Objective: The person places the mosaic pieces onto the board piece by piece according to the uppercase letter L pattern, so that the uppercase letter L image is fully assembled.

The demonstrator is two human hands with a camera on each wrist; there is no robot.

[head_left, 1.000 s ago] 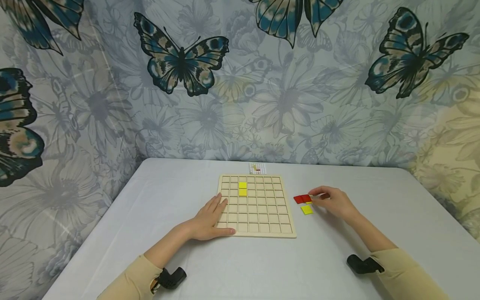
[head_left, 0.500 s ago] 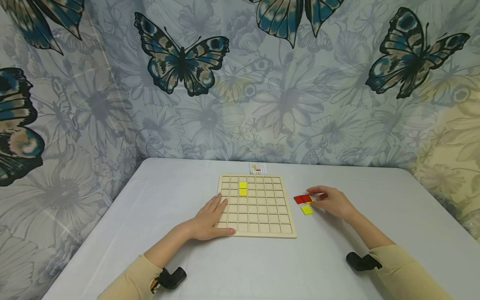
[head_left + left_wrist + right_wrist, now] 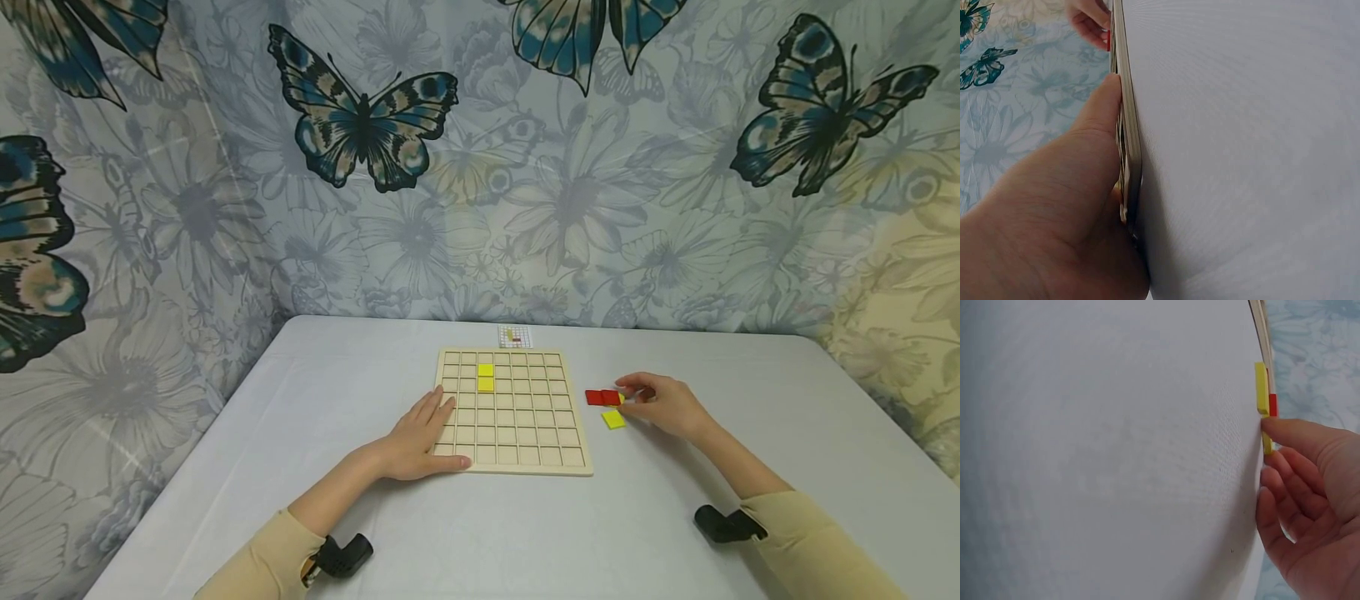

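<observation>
My left hand (image 3: 416, 442) lies with its fingers spread over the left edge of a pale wooden grid board (image 3: 528, 458). In the left wrist view, the thumb of the left hand (image 3: 1054, 187) rests along the rim of the board (image 3: 1127, 112). Two yellow square tiles (image 3: 486, 377) sit in the board's cells, one above the other. To the right of the board, my right hand (image 3: 663, 406) pinches a yellow tile (image 3: 1267, 445) between thumb and fingers. Red tiles (image 3: 602, 397) partly cover that tile, and another yellow tile (image 3: 613, 419) lies just nearer.
A small card (image 3: 515, 337) printed with a coloured grid lies behind the board. The white-covered table (image 3: 510, 533) reaches back to a wall hanging (image 3: 420, 250) with butterflies and flowers. Each wrist carries a black camera mount (image 3: 727, 525).
The red tiles have turned slightly and shifted a little left, and more of the yellow tile shows at their right. The left hand and board have stayed put.
</observation>
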